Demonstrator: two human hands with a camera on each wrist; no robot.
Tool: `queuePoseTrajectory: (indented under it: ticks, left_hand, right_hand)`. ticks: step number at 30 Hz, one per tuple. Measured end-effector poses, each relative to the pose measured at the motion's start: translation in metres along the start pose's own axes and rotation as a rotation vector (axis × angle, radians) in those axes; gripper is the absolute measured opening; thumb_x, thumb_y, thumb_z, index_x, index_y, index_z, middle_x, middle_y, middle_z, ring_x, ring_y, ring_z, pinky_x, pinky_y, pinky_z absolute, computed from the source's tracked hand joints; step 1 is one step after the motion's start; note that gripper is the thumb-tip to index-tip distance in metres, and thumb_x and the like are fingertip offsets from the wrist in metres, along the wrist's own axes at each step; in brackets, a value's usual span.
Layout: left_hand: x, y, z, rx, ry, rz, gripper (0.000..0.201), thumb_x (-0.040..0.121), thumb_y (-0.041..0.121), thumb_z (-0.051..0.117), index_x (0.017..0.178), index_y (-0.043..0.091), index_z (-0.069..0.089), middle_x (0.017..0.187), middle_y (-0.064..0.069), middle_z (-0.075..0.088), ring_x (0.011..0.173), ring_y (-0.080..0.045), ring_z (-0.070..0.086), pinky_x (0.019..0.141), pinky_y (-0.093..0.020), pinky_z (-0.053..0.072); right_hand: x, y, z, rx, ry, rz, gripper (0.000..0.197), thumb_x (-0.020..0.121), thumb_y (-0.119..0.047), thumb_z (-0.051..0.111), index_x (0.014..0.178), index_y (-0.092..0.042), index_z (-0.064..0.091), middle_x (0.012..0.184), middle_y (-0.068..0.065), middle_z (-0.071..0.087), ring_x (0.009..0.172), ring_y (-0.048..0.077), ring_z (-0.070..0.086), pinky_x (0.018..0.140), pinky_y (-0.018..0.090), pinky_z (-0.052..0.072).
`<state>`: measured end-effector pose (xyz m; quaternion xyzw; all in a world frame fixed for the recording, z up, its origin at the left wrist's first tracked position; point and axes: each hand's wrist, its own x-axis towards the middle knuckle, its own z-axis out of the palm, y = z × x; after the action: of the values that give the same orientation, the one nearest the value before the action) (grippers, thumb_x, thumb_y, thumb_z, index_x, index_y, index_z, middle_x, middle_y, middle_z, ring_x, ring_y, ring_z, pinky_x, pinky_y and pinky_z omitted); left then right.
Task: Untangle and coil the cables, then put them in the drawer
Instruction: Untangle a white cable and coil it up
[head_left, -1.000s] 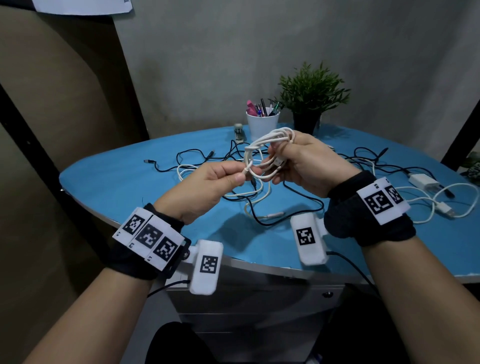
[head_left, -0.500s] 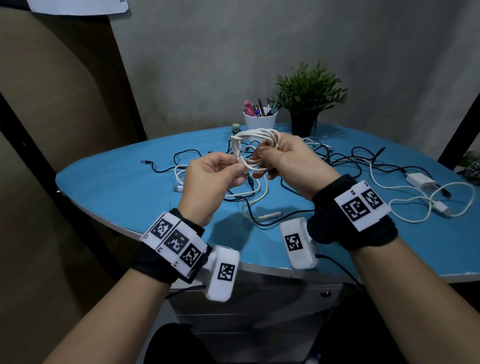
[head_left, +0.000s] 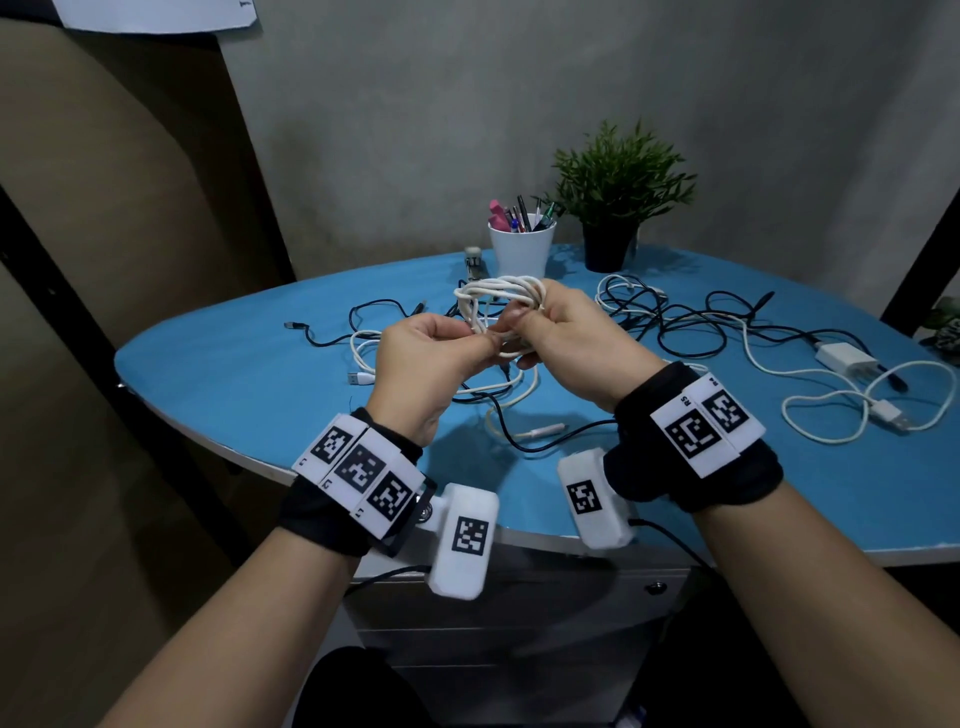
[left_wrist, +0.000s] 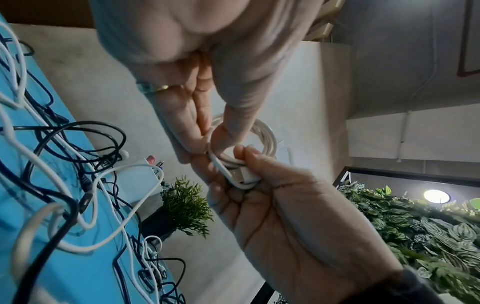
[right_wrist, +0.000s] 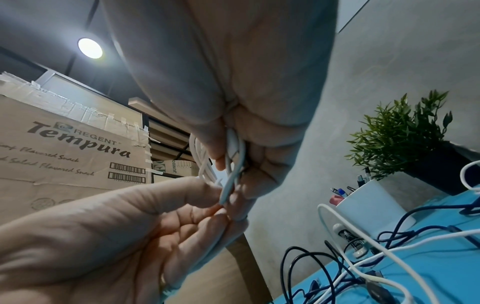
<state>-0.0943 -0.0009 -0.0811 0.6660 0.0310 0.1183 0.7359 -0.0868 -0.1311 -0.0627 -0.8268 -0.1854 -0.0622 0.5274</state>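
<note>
Above the blue table (head_left: 234, 374) I hold a coiled white cable (head_left: 498, 288). My right hand (head_left: 524, 322) grips the bundle of loops, with the cable's USB plug (left_wrist: 244, 174) tucked against its fingers. My left hand (head_left: 483, 340) pinches a strand of the same cable (left_wrist: 267, 137) between thumb and forefinger, right at the coil. In the right wrist view the white cable (right_wrist: 233, 164) runs between the two hands, which touch. More tangled black and white cables (head_left: 675, 322) lie on the table. Shut drawer fronts (head_left: 519, 613) sit below the table edge.
At the back of the table stand a white pen cup (head_left: 521, 249) and a potted plant (head_left: 618, 197). A white charger (head_left: 844, 358) with its cable lies at the right. Cardboard boxes (right_wrist: 64, 148) stand to the left.
My left hand has moved up and right to meet the right hand at the coil. The loose strand between them has been taken up.
</note>
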Motion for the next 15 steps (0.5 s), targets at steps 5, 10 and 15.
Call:
queuePoseTrajectory:
  ticks: [5, 10, 15]
  left_hand:
    - [0.001, 0.001, 0.002, 0.042, 0.009, -0.009, 0.022, 0.07, -0.01, 0.068, 0.072, 0.007, 0.055, 0.074, -0.011, 0.063, 0.07, -0.023, 0.066, 0.079, -0.04, 0.058]
    - [-0.002, 0.001, -0.001, 0.022, -0.064, 0.029, 0.025, 0.076, -0.01, 0.067, 0.082, 0.011, 0.054, 0.066, -0.005, 0.065, 0.065, -0.02, 0.065, 0.069, -0.03, 0.057]
    - [-0.004, 0.001, -0.001, -0.055, -0.113, 0.063, 0.031, 0.083, -0.006, 0.063, 0.089, 0.018, 0.043, 0.075, -0.004, 0.063, 0.065, -0.013, 0.06, 0.062, -0.022, 0.047]
  right_hand:
    - [0.0, 0.002, -0.002, -0.152, 0.005, -0.029, 0.014, 0.098, -0.022, 0.042, 0.109, -0.019, 0.051, 0.102, 0.008, 0.065, 0.091, 0.023, 0.062, 0.085, 0.045, 0.049]
    - [0.003, 0.011, -0.008, -0.143, 0.067, 0.003, 0.007, 0.095, -0.023, 0.047, 0.095, -0.022, 0.055, 0.083, 0.004, 0.062, 0.076, 0.024, 0.062, 0.07, 0.041, 0.052]
    - [0.005, 0.011, -0.012, -0.032, 0.068, 0.061, 0.013, 0.093, -0.013, 0.053, 0.08, -0.016, 0.051, 0.074, 0.002, 0.059, 0.063, 0.016, 0.06, 0.05, 0.015, 0.041]
